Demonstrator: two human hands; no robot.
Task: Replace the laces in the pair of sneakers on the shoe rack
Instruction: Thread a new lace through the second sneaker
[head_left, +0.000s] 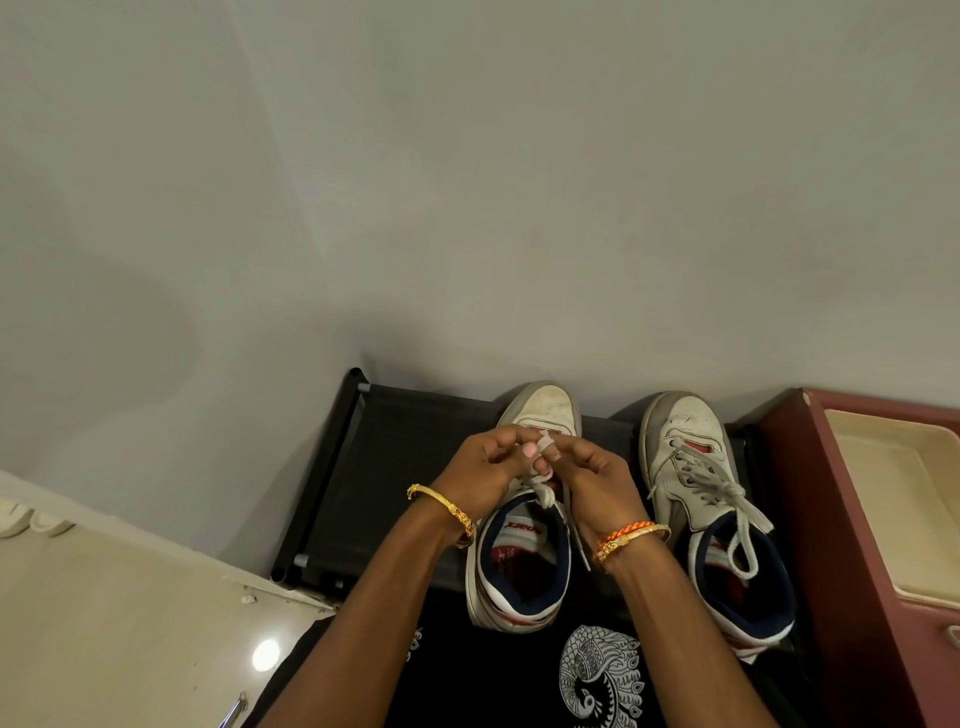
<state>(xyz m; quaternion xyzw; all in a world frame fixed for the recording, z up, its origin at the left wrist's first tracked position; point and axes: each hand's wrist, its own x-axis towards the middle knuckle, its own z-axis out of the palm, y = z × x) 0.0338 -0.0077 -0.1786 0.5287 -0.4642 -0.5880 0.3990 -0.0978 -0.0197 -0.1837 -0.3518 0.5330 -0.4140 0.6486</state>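
Soft, dim indoor light falls evenly on the grey wall, with a faint broad shadow at left. One bright round glare spot gleams on the floor. The wide lens bends edges near the corners. Focus stays fairly sharp; the dark shoe rack loses detail.

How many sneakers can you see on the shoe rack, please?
2. The left sneaker sits under both hands, which pinch its lace; the right sneaker sits beside it, near the maroon cabinet. Lower shelves are hidden.
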